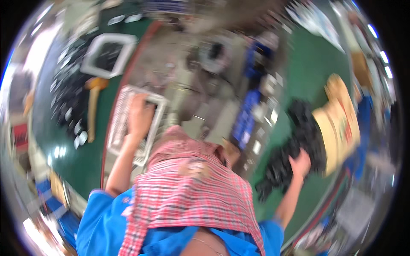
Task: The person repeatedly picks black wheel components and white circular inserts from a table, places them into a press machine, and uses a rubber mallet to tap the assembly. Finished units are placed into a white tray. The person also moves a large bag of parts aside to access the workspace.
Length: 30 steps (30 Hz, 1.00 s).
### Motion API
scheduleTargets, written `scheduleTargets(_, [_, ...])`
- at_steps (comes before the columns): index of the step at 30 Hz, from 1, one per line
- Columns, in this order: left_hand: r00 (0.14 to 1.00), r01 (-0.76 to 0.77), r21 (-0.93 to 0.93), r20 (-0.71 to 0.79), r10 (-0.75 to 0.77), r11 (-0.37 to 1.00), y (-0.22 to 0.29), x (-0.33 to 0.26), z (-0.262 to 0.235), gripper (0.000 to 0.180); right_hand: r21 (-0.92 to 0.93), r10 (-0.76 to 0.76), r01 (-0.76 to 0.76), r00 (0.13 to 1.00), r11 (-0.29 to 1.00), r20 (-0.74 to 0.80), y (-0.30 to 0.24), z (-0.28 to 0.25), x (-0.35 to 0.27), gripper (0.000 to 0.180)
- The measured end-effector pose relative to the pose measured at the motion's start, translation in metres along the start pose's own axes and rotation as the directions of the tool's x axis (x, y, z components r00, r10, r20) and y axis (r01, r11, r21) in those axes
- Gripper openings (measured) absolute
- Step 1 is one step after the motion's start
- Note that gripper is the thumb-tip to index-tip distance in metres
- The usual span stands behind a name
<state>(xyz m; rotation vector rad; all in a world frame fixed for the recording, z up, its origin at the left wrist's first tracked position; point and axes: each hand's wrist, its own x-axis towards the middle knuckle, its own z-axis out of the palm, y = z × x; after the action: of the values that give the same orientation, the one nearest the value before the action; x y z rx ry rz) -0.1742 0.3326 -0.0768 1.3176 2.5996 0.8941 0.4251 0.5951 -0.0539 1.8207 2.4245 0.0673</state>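
Your left hand [139, 117] lay flat inside the white slatted plastic tray [121, 128] on the bench; your right hand [300, 164] gripped the heap of black parts [294, 145] beside a tan cardboard box [339, 123].

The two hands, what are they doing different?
The left hand rests flat in a white basket tray close to the body; the right hand stretches far out to a heap of black parts on the green table. The tray is pale and gridded, the heap dark and lumpy. Both arms are bare below blue sleeves.
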Motion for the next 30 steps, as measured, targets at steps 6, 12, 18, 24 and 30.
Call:
scheduleTargets(6, [0.997,0.014,-0.093,-0.078,-0.021,0.996,-0.016,-0.025,-0.018,0.035,0.850,0.042,0.029,0.997,0.525,-0.060,-0.096,0.014,0.042,0.046])
scheduleTargets(12, [0.915,0.191,0.090,-0.377,-0.144,0.977,-0.107,-0.013,-0.086,0.028,0.738,-0.644,-0.573,0.723,-0.358,0.249,-0.362,-0.019,0.008,0.065])
scheduleTargets(18, [0.896,0.389,0.292,-0.340,-0.285,0.874,-0.220,0.014,-0.149,0.044,0.531,-0.912,-0.777,0.411,-0.339,0.018,-0.499,-0.027,0.008,0.057])
scheduleTargets(24, [0.960,0.209,0.518,0.054,-0.275,0.830,-0.228,0.045,-0.173,0.049,0.353,-0.920,-0.899,0.340,-0.258,0.194,-0.536,-0.066,0.023,0.046])
scheduleTargets(30, [0.930,0.301,0.160,-0.266,-0.253,0.940,-0.215,0.052,-0.194,0.047,0.569,-0.866,-0.766,0.469,-0.300,0.175,-0.546,-0.098,0.026,0.053])
